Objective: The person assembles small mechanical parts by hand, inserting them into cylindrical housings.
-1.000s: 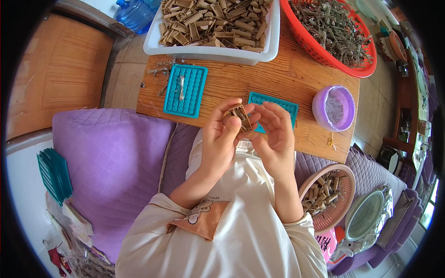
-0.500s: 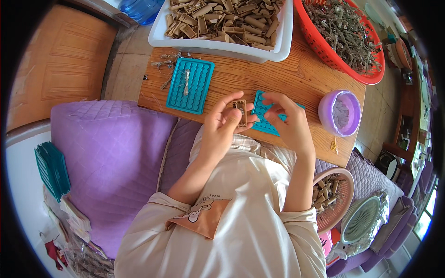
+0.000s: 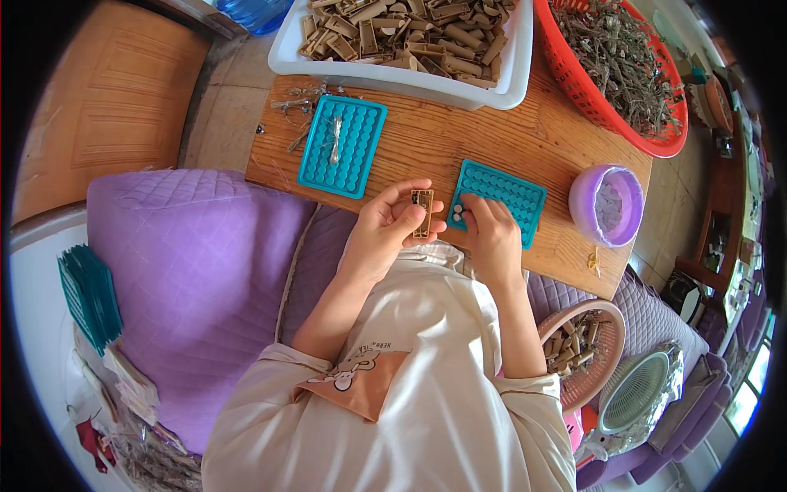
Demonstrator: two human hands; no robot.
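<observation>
My left hand (image 3: pixel 392 223) grips a small brown plastic battery case (image 3: pixel 423 211), thumb across its front and fingers behind; its open side shows metal parts. My right hand (image 3: pixel 493 230) reaches down over the near left corner of a teal tray with round pockets (image 3: pixel 512 197). Its thumb and fingertips are closed together beside a few small silver discs (image 3: pixel 457 211) that look like button cells. Whether a disc is between the fingertips is hidden. The two hands are a short way apart, the case held just off the table's near edge.
A second teal tray (image 3: pixel 340 176) carries a bundle of thin wires (image 3: pixel 335 139). Beyond stand a white bin of brown casings (image 3: pixel 484 97) and a red basket of wired parts (image 3: pixel 574 90). A purple tub (image 3: pixel 584 205) sits right; a pink basket (image 3: pixel 611 361) stands below it.
My right hand has come down and left, from raised above the tray to its corner discs. My left hand still holds the case, now turned more upright. The view has shifted slightly.
</observation>
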